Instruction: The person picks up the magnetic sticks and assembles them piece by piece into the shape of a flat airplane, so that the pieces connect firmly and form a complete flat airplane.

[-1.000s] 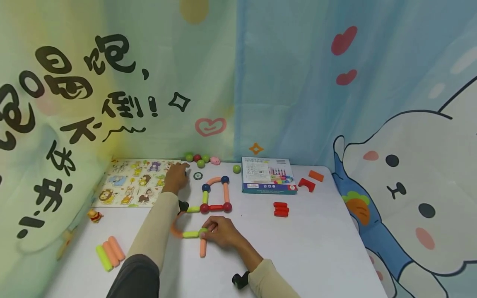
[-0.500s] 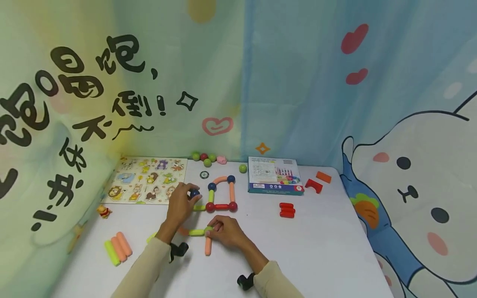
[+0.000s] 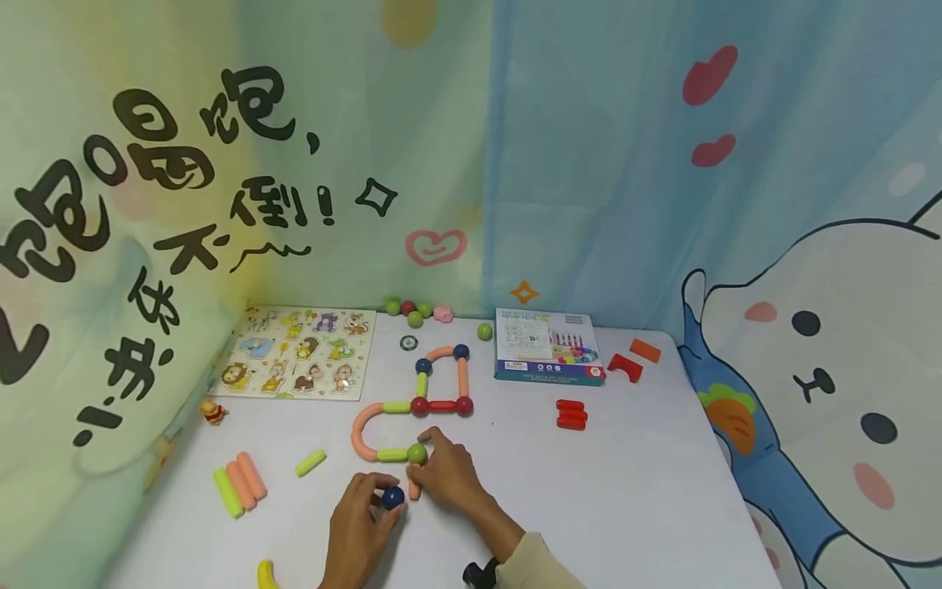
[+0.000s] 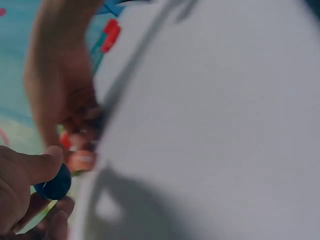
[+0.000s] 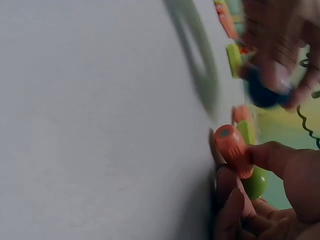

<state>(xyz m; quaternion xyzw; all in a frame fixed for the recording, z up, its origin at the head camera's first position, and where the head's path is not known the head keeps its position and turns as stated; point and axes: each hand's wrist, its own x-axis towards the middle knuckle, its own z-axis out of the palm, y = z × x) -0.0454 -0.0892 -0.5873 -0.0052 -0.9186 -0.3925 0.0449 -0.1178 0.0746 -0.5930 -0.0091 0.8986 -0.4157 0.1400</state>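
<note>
Two bare hands at lower centre of the frame, over a white bench (image 3: 625, 499). Left hand (image 3: 355, 523): grip pinching a glossy blue ball (image 3: 393, 497) between thumb and fingers, just left of the orange stick. Right hand (image 3: 450, 473): grip pinching the orange stick (image 5: 232, 150), partly covering it in the head view, below a green ball (image 3: 417, 453).

Around them: a chain of smooth, rounded sticks and balls at centre, with a curved orange piece (image 3: 359, 432) at its left bend and a closed loop above. Lower left: a short green stick (image 3: 311, 463), three loose sticks (image 3: 240, 484), a yellow curved piece (image 3: 266, 574). Left: a small bear figure (image 3: 213, 411). Right: red sticks (image 3: 571, 414), a red arch (image 3: 625, 368), a flat orange block (image 3: 644, 351).

Upper left of the bench: a flat animal-picture board (image 3: 294, 352). Upper right: a printed box (image 3: 548, 348), its small lettering illegible. Behind: a fabric curtain (image 3: 574, 147), black Chinese writing at left, "不倒!" readable.
</note>
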